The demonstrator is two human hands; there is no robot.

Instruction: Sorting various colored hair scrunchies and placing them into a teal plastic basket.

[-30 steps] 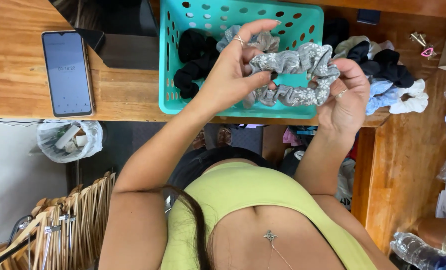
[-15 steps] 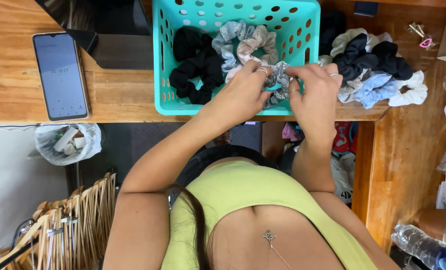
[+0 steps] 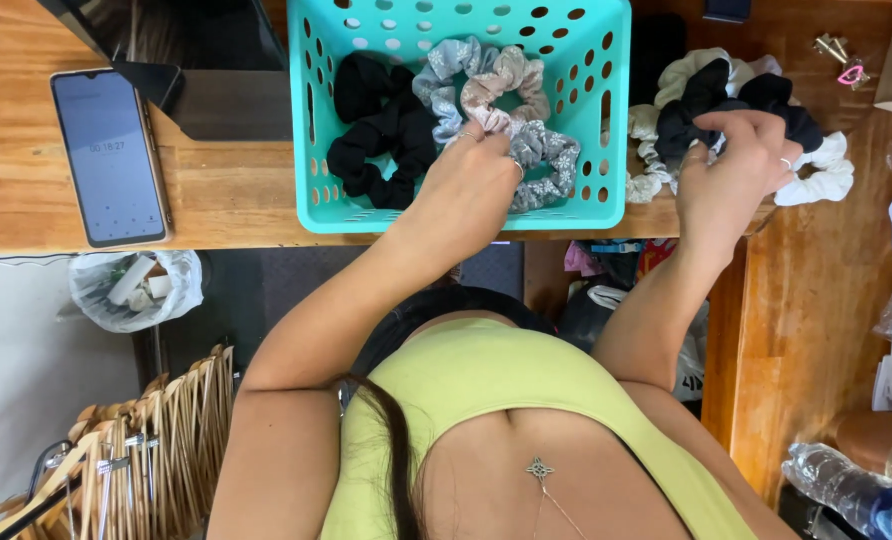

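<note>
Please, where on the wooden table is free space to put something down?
Bare table lies between the phone and the basket, below the dark tray. Crowded: the basket inside, under the left hand, and the scrunchie pile at the right hand.

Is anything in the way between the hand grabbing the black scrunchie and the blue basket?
Nothing visible blocks it. The right hand pinches a black scrunchie in the pile just right of the teal basket, whose top is open. The left hand rests inside on a grey scrunchie.

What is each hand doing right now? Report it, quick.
Left hand: in the teal basket, on the grey scrunchie.
Right hand: pinching a black scrunchie.
</note>
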